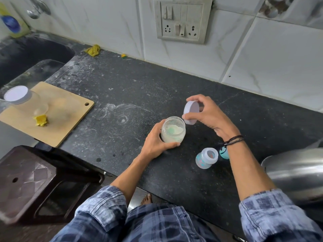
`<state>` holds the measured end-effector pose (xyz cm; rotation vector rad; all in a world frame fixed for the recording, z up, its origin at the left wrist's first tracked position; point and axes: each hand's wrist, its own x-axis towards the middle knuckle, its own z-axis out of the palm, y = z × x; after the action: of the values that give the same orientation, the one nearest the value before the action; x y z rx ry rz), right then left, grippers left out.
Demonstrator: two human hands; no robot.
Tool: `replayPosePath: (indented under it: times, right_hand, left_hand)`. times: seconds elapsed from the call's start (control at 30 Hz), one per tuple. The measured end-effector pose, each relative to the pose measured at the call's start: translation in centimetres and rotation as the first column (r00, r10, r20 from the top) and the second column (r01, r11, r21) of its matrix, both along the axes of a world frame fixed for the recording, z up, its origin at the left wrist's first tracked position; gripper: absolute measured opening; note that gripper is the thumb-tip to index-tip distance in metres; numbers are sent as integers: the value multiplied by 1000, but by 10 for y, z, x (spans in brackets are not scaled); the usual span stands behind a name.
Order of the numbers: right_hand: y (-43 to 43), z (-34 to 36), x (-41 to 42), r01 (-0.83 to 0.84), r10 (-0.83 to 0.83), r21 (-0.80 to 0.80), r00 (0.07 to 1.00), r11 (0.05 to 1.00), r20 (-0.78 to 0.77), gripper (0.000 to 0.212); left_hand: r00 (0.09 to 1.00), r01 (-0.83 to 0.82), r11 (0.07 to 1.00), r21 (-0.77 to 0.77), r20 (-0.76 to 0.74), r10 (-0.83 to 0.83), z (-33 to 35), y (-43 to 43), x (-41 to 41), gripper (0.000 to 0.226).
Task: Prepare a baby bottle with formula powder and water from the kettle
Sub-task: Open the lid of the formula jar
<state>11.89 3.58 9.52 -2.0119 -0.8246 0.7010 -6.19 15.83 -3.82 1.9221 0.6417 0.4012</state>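
A clear jar (pixel 173 130) of pale formula powder stands open on the dark counter (pixel 132 95), with something green showing inside. My left hand (pixel 155 142) grips its side. Just above and to the right, my right hand (pixel 208 114) holds the jar's pale lilac lid (pixel 191 113), tilted and off the jar. The baby bottle (pixel 206 158) stands open near my right wrist, clear with coloured prints. A teal piece (pixel 224 153) lies behind it, partly hidden by my forearm. The steel kettle (pixel 297 173) sits at the right edge.
A wooden board (pixel 57 123) at the left carries a second lidded jar (pixel 21 97) on its side and a yellow scrap (pixel 41 120). The sink (pixel 26 55) is far left, a dark stool (pixel 35 180) below it. A socket panel (pixel 183 20) is on the tiled wall.
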Motion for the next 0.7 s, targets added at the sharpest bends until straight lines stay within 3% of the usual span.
replayPosePath:
  times: [0.17, 0.4, 0.7]
  right_hand:
    - [-23, -21, 29, 88, -93, -52, 992, 995, -87, 51]
    - [-43, -60, 28, 67, -76, -92, 992, 993, -99, 53]
    - [-50, -96, 20, 12, -10, -124, 1000, 992, 17, 54]
  left_hand:
    - [1000, -8, 1000, 4, -5, 8, -3, 0, -1, 94]
    - [1000, -13, 1000, 11, -5, 14, -3, -3, 1, 94]
    - [1000, -30, 1000, -7, -10, 30, -1, -6, 0, 94]
